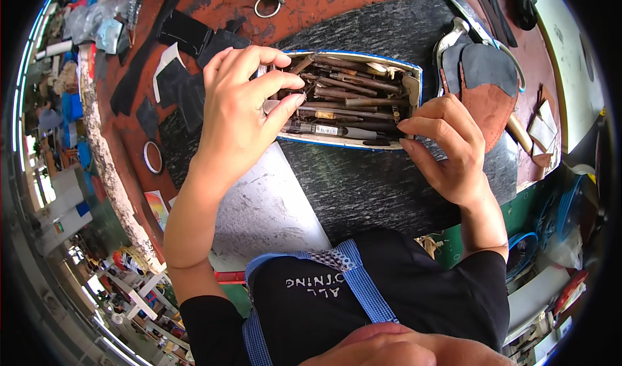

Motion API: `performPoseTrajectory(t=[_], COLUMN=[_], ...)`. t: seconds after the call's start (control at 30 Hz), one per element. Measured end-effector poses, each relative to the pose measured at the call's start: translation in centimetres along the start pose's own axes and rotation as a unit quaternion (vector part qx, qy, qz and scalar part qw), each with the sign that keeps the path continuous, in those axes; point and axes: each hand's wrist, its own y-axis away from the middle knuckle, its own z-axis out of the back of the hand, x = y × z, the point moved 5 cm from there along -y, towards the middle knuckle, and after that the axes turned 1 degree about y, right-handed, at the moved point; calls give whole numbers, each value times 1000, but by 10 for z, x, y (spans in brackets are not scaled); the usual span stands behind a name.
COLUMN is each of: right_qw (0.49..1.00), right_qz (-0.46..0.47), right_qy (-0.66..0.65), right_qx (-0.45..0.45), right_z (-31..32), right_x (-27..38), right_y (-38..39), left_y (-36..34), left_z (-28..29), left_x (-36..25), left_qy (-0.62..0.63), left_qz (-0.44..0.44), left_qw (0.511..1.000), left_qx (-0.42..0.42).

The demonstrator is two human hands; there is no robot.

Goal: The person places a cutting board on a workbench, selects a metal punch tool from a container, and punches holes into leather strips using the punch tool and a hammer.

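A long open box with white walls and a blue rim is packed with several worn brown rod-shaped tools and a grey-and-black pen-like item. My left hand curls over the box's left end, fingertips and thumb reaching inside its edge. The fingers of my right hand are bent round the near right corner, thumb and forefinger on the rim. The box rests on a dark speckled board.
Black-and-brown leather pieces and metal tools lie right of the box. Black scraps, tape rings and scissor handles lie on the red bench. A pale metal plate lies in front. Cluttered shelving lines the left.
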Motion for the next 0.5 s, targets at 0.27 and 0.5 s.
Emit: performPoseTrajectory(t=[0.27, 0.5], right_qw=[1000, 999], right_qz=[-3, -9], right_qy=[-1, 23], right_qx=[-14, -38], right_z=[7, 18], right_x=[-2, -4], right_y=[0, -1], left_y=[-9, -17], left_z=[-9, -24], left_x=[-27, -34], left_qy=[-60, -77], left_qz=[-59, -137], left_qw=[990, 981], left_qx=[117, 111])
